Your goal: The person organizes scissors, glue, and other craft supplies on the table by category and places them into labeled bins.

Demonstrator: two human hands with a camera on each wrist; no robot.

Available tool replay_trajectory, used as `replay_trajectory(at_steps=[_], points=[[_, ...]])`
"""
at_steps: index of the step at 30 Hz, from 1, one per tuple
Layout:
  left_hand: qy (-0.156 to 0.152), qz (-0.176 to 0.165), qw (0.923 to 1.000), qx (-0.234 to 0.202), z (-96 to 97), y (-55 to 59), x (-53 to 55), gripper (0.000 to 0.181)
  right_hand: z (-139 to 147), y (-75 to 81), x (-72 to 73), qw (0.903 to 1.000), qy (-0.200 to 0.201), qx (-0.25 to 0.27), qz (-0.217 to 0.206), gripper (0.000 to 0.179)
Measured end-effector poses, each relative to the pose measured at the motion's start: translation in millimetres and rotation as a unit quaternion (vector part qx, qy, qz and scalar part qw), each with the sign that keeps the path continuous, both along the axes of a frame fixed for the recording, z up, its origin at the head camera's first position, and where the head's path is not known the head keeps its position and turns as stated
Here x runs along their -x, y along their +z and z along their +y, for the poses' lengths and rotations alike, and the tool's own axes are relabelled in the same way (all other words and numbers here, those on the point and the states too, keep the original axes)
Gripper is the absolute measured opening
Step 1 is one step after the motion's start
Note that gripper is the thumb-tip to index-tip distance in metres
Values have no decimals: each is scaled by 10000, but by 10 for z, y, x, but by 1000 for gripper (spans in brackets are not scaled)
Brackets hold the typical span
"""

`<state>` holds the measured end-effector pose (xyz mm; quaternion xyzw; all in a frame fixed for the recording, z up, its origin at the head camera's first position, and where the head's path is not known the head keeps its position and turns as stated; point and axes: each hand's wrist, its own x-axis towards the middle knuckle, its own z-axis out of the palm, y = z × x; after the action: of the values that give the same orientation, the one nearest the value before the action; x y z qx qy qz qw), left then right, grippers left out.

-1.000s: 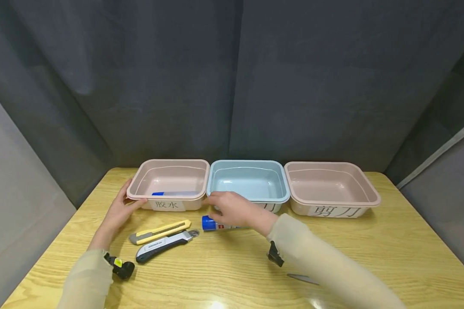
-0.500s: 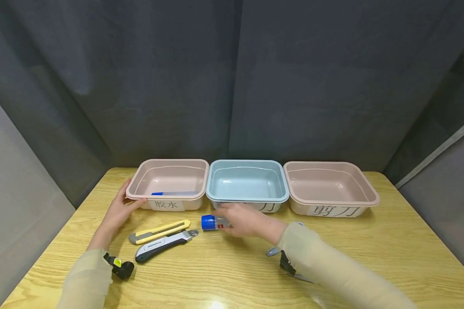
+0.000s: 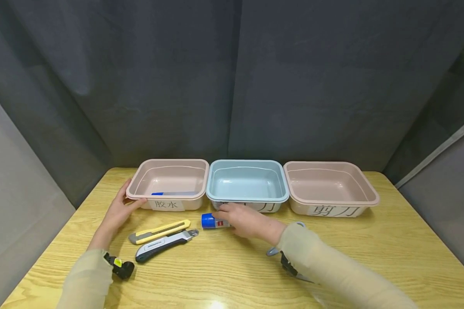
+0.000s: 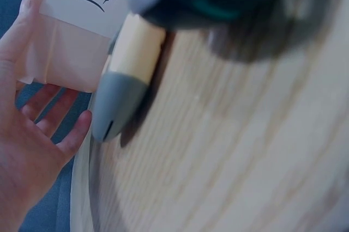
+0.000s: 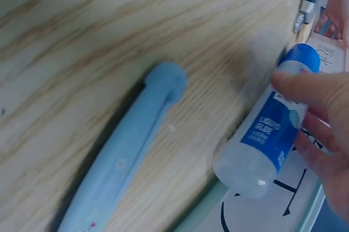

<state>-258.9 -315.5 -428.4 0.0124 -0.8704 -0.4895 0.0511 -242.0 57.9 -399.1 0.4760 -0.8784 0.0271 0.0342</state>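
Note:
My right hand (image 3: 247, 219) grips a clear bottle of liquid glue (image 5: 267, 128) with a blue cap, thumb on one side and fingers on the other. The bottle lies in front of the blue bin (image 3: 247, 163); in the head view the hand hides much of it. My left hand (image 3: 117, 211) rests at the near left corner of the left pink bin (image 3: 154, 162), thumb on its front rim, fingers loosely spread along its side. Inside that bin lies a blue-capped bottle (image 3: 174, 193). A yellow utility knife (image 3: 160, 232) and a black-and-grey one (image 3: 166, 245) lie between the hands.
Another pink bin (image 3: 332, 206) stands at the right of the row. A light blue handle (image 5: 120, 153) lies beside the right hand, partly under the sleeve in the head view. A metal blade (image 3: 303, 279) shows below that forearm. A dark curtain (image 3: 232, 86) hangs behind the table.
The right hand has come down from above the glue bottle, shifted slightly right and taken hold of it. The bottle's cap end has shifted up very slightly. The left hand has stayed put.

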Motion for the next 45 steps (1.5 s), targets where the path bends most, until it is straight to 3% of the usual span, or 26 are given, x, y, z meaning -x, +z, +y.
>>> replay_trajectory(at_steps=[6,21,35,45], points=[[22,11,10000,10,-3,-25,17,94,5,-51,11,9996,72,-94,239,56],[96,-72,9999,90,-3,-13,26,95,7,-30,-1,9994,201,27,-287,60],[107,-92,9999,44,-15,-35,31,95,-10,-19,-40,9951,-400,-507,-746,73],[108,-96,9999,29,-15,-30,28,95,2,-18,-48,9922,-575,-644,-895,80]])
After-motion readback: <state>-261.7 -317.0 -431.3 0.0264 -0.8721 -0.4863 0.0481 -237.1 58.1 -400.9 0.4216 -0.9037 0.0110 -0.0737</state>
